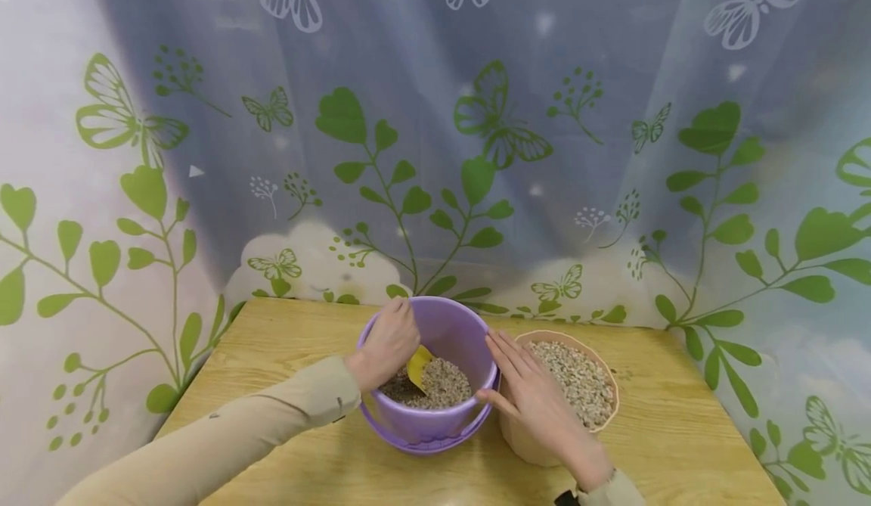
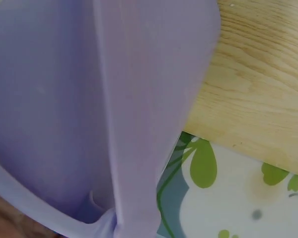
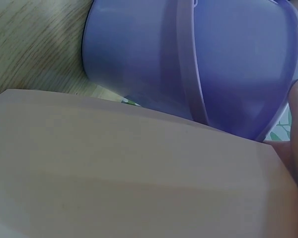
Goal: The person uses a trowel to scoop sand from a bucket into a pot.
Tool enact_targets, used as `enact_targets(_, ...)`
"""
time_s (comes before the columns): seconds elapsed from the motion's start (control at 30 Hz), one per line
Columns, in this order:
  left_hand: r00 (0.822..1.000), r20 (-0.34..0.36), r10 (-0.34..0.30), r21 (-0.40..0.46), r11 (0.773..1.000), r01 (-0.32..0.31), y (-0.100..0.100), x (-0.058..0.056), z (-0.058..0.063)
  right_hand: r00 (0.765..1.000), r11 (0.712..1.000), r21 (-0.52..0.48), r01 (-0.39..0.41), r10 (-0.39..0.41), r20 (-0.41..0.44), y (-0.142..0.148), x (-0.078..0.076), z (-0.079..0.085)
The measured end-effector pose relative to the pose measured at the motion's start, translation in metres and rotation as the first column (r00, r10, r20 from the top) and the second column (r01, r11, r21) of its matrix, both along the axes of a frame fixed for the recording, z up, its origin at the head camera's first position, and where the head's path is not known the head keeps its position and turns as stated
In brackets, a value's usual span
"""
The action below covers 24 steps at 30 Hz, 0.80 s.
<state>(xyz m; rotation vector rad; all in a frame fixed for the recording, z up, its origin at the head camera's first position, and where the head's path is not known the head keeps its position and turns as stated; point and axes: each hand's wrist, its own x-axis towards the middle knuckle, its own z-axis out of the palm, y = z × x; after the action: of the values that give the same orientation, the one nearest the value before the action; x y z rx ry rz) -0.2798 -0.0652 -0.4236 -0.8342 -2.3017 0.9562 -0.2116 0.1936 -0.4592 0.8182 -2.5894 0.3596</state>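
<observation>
A purple bucket (image 1: 408,419) stands on the wooden table with loose gravel-like grains (image 1: 449,385) in its bottom. Reaching over its left rim, my left hand (image 1: 389,343) grips a yellow scoop (image 1: 420,368) whose blade dips into the grains; the fingers hide its handle. My right hand (image 1: 534,400) lies with fingers straight against the bucket's right rim, thumb apart at the front. Under that hand is a peach-coloured pot (image 1: 524,438), filled near the brim with paler grains (image 1: 574,381). In the right wrist view the pot's wall (image 3: 139,168) covers much of the bucket (image 3: 134,54).
The wooden table (image 1: 299,336) ends just behind the bucket. Beyond it hangs a curtain (image 1: 422,188) printed with leaves and butterflies. The bucket's purple carrying handle (image 2: 44,208) crosses the lower left of the left wrist view.
</observation>
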Motion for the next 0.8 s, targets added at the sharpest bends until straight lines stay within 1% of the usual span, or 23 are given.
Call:
enact_targets(0.1, 0.996, -0.022, -0.092, 0.020, 0.996, 0.092, -0.001, -0.002, -0.002, 1.000, 1.000, -0.003, -0.001, 0.001, 0.003, 0.000, 0.000, 0.000)
enact_targets(0.17, 0.991, -0.018, -0.130, 0.042, 0.991, 0.130, -0.002, -0.003, -0.003, 1.000, 1.000, -0.004, 0.001, -0.001, 0.005, -0.001, 0.000, -0.001)
enact_targets(0.27, 0.988, -0.002, -0.153, 0.099, 0.983, 0.153, -0.004, -0.002, -0.004, 1.000, 1.000, -0.004, 0.000, 0.000, -0.002, 0.000, -0.001, -0.002)
enact_targets(0.4, 0.984, 0.029, -0.179, 0.200, 0.965, 0.169, -0.007, 0.001, -0.003, 1.000, 1.000, -0.015, -0.006, 0.006, -0.010, -0.001, -0.002, -0.002)
enact_targets(0.43, 0.983, 0.045, -0.178, 0.219, 0.962, 0.164, -0.007, 0.002, -0.003, 1.000, 1.000, -0.015, -0.007, 0.007, -0.008, -0.001, -0.002, -0.002)
enact_targets(0.47, 0.984, 0.069, -0.165, 0.235, 0.961, 0.145, -0.008, 0.003, -0.002, 1.000, 1.000, -0.015, -0.008, 0.008, -0.010, -0.001, -0.002, -0.002)
enact_targets(0.53, 0.984, 0.131, -0.120, 0.261, 0.962, 0.083, -0.010, 0.006, -0.001, 1.000, 1.000, -0.014, -0.009, 0.009, -0.003, -0.002, -0.002, -0.003)
enact_targets(0.6, 0.976, 0.206, -0.073, 0.299, 0.954, 0.009, -0.011, 0.008, -0.001, 1.000, 1.000, -0.006, -0.008, 0.008, 0.000, -0.002, -0.002, -0.003)
enact_targets(0.67, 0.965, 0.258, -0.047, 0.349, 0.936, -0.047, -0.013, 0.011, 0.000, 1.000, 1.000, -0.001, -0.005, 0.005, 0.000, -0.002, -0.002, -0.004)
enact_targets(0.73, 0.958, 0.281, -0.059, 0.415, 0.908, -0.065, -0.015, 0.013, 0.001, 1.000, 1.000, 0.002, -0.001, 0.001, -0.002, -0.001, -0.001, -0.004)
enact_targets(0.8, 0.957, 0.280, -0.075, 0.465, 0.883, -0.067, -0.016, 0.014, 0.002, 1.000, 1.000, 0.001, 0.001, -0.001, -0.006, -0.001, -0.001, -0.004)
